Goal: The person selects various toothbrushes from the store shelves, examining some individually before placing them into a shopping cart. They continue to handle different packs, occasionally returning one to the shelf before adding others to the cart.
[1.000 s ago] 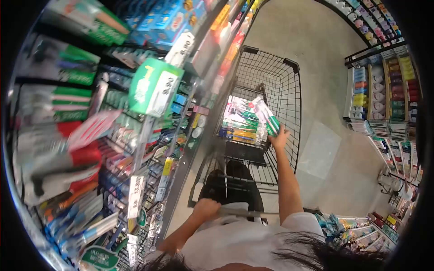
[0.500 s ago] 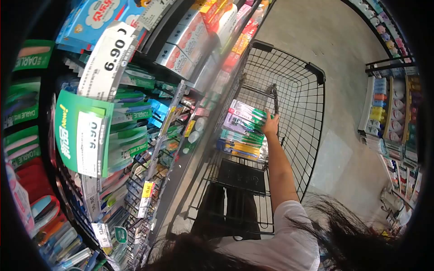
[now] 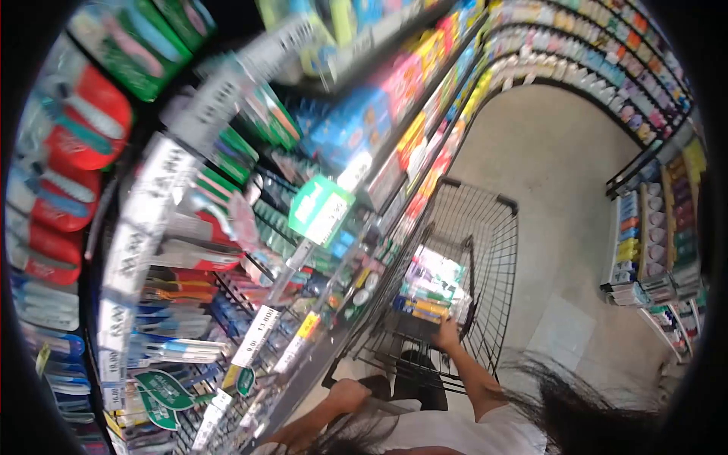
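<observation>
A black wire shopping cart (image 3: 497,299) stands in front of me. Packs of toothbrushes (image 3: 432,277) lie in it, white and green at the top and yellow-orange lower down. My right hand (image 3: 447,334) is at the near edge of these packs, beside the dark panel (image 3: 413,327) of the cart; motion blur hides what its fingers do. Closer to my body, my left hand (image 3: 349,394) is closed around the cart handle (image 3: 390,407) at its left end.
Racks of hanging toothbrush packs (image 3: 182,349) with price tags (image 3: 140,250) run close along the left of the cart. Grey floor (image 3: 561,144) lies ahead and to the right. A curved shelf (image 3: 546,57) of bottles and another shelf (image 3: 644,235) stand farther off.
My right hand has drawn back from the top of the toothbrush packs toward the cart's near end. My left hand has come into view at the handle. The view has shifted along the racks.
</observation>
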Available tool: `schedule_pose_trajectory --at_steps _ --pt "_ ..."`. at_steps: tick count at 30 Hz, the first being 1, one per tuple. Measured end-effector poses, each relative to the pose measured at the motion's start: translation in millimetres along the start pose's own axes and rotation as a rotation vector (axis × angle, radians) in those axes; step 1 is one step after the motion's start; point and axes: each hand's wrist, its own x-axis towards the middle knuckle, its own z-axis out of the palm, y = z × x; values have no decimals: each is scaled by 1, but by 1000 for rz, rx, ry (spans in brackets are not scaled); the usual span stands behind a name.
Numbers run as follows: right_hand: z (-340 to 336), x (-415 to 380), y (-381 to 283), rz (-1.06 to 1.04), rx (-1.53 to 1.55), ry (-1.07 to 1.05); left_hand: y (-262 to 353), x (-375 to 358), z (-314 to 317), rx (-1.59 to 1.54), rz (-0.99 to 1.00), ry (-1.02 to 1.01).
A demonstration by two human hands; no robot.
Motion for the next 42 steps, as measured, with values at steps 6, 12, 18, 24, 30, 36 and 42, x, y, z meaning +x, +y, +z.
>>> schedule_pose_trajectory --at_steps 6,12,18,24,30,36,42 --pt "5 -47 -24 -126 -52 -25 -2 -13 28 -38 14 269" --pt "-24 -53 -42 -173 -58 -41 -6 -14 38 0 33 336" --pt "-39 -71 -86 -167 -121 -4 -12 -6 51 34 16 420" --pt "-75 -48 -180 -597 80 393 -12 -8 53 55 33 459" --pt "-179 -68 -390 -947 449 303 -6 0 58 74 -19 403" --pt "-190 -46 -509 -1009 430 564 -2 -5 63 26 -55 393" --pt "-173 -15 -556 -638 337 604 -4 -3 77 3 -51 456"
